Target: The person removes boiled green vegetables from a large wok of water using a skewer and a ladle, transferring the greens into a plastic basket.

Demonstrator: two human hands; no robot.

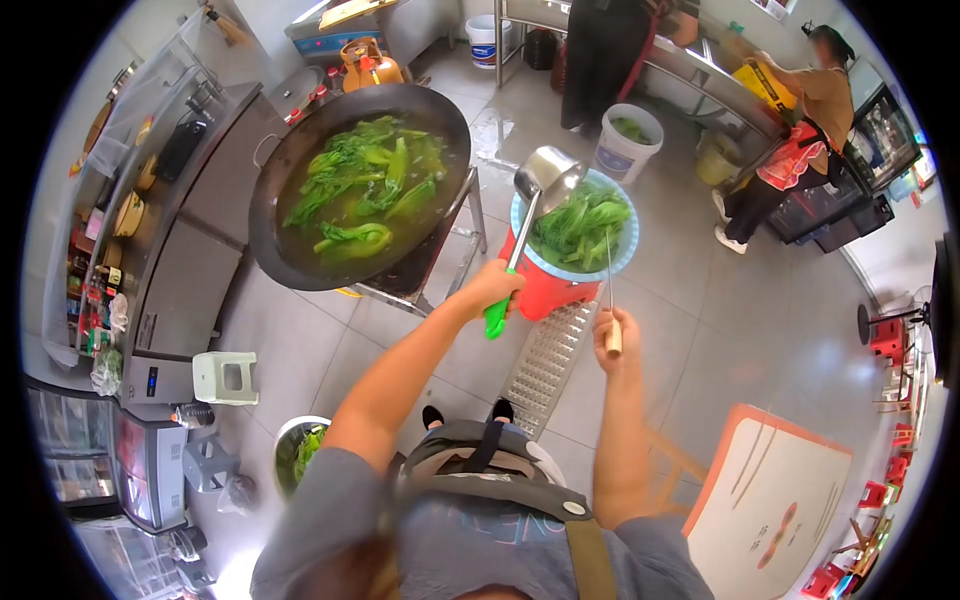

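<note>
My left hand (492,286) is closed round the green handle of a metal ladle (553,172). The ladle's bowl is tilted over the rim of a light blue basket (632,235), which holds wet leafy greens (580,228). My right hand (604,330) grips a wooden-handled tool (614,342); its thin metal shaft reaches to the greens, and its far end cannot be made out. Under the basket is a red stool (545,285). To the left, a large dark wok (262,215) contains liquid and more greens (365,165).
A metal stand (470,215) supports the wok, with an orange gas cylinder (366,62) behind. A white bucket (630,165) stands beyond the basket. A floor grate (548,365) runs below my hands. A white table (775,490) is at right. Two people (815,105) work at the back.
</note>
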